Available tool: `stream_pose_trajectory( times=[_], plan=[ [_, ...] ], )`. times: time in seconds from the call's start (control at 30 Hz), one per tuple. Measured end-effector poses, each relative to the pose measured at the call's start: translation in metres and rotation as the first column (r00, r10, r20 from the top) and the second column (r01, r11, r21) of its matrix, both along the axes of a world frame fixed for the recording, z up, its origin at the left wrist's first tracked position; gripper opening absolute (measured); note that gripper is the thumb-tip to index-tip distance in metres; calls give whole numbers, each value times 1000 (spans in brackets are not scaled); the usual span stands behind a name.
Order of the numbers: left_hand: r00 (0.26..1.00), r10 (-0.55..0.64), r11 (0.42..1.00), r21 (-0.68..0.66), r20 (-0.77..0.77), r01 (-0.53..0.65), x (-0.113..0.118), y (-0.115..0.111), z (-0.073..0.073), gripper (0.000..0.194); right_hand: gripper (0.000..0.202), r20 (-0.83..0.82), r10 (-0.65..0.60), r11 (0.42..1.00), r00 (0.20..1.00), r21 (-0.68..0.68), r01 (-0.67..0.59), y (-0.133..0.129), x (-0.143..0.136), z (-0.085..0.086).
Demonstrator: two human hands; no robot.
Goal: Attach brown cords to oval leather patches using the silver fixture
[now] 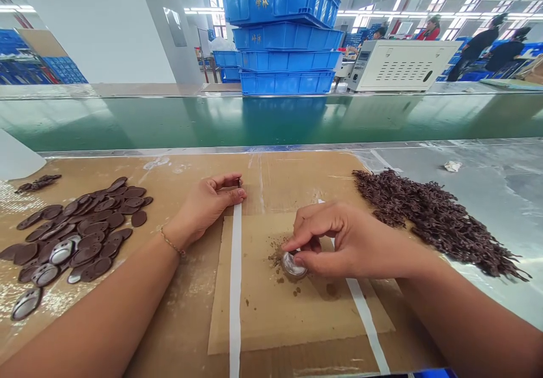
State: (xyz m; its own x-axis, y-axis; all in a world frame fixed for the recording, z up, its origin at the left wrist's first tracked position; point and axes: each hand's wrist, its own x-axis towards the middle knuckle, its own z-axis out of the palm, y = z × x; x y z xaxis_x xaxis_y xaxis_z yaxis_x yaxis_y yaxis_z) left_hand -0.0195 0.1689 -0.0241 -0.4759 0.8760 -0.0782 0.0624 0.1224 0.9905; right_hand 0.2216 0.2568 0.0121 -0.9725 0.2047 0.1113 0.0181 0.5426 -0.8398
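Observation:
My left hand [218, 197] is closed in a pinch above the left tape strip, with a small dark piece [238, 183] between thumb and fingertips. My right hand [335, 239] grips the rim of a small round silvery dish [293, 266]. That dish sits on a taped-down cardboard sheet [275, 321], among brown specks and stains. To the left lies a pile of brown oval discs [95, 219], with several silvery oval pieces [61, 252] among them. A heap of dark brown branching pieces [436, 214] lies right of my right hand.
Beyond the brown work surface runs a green conveyor belt [190, 120]. Behind it stand stacked blue crates [288, 58] and a cream metal box [403, 67]. A crumpled white scrap [452, 166] lies at the right. Several people are in the background.

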Motion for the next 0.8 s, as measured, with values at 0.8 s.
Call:
stream_pose_trajectory(
  times=[0.8],
  plan=[
    [978,-126,979,177,167,96,54,-21,20,46,21,-194,-380,801,905,-557,217,10,-3,-9]
  ],
)
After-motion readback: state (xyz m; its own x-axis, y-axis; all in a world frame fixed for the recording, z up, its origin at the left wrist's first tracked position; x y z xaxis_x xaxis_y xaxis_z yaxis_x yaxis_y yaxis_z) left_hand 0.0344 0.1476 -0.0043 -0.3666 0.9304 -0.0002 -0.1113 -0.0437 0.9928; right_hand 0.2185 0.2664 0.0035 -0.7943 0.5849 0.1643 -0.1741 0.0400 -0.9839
